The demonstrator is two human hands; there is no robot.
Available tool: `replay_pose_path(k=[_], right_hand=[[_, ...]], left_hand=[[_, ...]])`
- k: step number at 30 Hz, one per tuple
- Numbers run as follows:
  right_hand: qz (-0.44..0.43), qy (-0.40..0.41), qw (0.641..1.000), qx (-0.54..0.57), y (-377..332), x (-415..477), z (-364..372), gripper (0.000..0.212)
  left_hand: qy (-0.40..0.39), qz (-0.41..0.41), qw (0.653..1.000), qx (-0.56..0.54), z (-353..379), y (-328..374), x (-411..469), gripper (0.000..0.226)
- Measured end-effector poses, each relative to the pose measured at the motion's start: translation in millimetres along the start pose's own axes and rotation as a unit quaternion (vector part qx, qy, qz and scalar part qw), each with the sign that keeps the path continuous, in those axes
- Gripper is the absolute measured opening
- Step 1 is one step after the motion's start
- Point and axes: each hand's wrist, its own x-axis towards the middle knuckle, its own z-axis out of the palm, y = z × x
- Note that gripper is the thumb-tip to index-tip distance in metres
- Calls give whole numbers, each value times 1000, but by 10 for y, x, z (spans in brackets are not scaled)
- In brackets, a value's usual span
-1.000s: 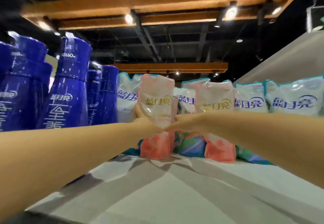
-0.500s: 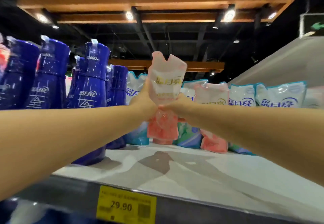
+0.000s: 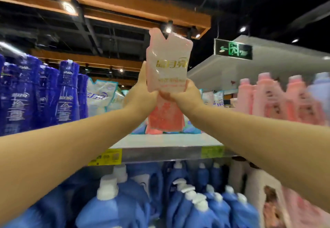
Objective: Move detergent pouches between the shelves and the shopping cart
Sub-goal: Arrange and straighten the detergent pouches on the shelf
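Note:
A pink detergent pouch (image 3: 167, 63) with gold lettering is held upright in the air in front of the top shelf (image 3: 160, 152). My left hand (image 3: 141, 93) grips its left edge, thumb up along the side. My right hand (image 3: 182, 95) grips its lower right part. The pouch's red lower half hangs below my hands. More white-and-teal pouches (image 3: 100, 93) stand at the back of the shelf, partly hidden by my arms. No shopping cart is in view.
Dark blue pouches (image 3: 41, 99) fill the shelf's left side, pink bottles (image 3: 278, 97) the right. Below the yellow price tag (image 3: 107, 157) stand blue bottles with white caps (image 3: 178, 197). A green exit sign (image 3: 234, 49) hangs at the upper right.
Both hands have lifted the pink pouch off the top shelf and drawn it up and toward me. The view has pulled back, and the lower shelf now shows.

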Motion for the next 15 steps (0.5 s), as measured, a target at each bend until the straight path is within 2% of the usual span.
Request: replay_pose_path(k=[5, 8, 15], right_hand=[[10, 65, 995, -78, -137, -619, -1049, 71], [18, 111, 990, -85, -144, -1160, -1765, 69], [71, 254, 952, -157, -49, -2847, -3871, 61]], left_hand=[[-67, 33, 988, -133, 535, 685, -633, 81], [-101, 53, 981, -159, 981, 1163, -1118, 78], [-198, 72, 943, -259, 2511, 2449, -2859, 76]])
